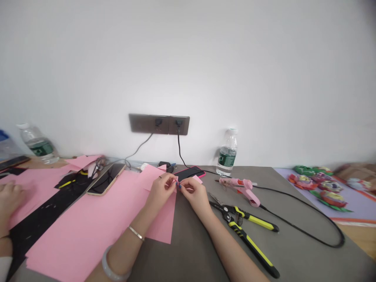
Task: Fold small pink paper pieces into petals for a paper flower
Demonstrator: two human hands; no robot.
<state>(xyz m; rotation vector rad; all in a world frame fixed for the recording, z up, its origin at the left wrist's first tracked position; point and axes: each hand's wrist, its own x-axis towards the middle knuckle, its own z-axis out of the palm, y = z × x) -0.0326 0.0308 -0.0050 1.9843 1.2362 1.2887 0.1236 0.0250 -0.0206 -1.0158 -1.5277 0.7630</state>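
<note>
My left hand (162, 190) and my right hand (194, 194) meet at the middle of the table, fingertips pinched close together. Between them is a small piece of pink paper (176, 182), mostly covered by the fingers. Beneath my left hand and forearm lie large pink paper sheets (88, 231), their edges uneven. A small pink paper scrap (197, 179) sits just beyond my right hand, by a phone with a pink-red edge (190, 172). To the right of my right forearm rest yellow-and-black pliers (249, 239) with spread handles.
A pink glue gun (239, 186) with a looping black cable lies right of centre. Water bottles (227, 154) stand by the wall. Another phone (107, 180) lies on the pink sheets. Colourful paper flowers (320, 184) are at far right. Another person's hand (11, 199) rests at far left.
</note>
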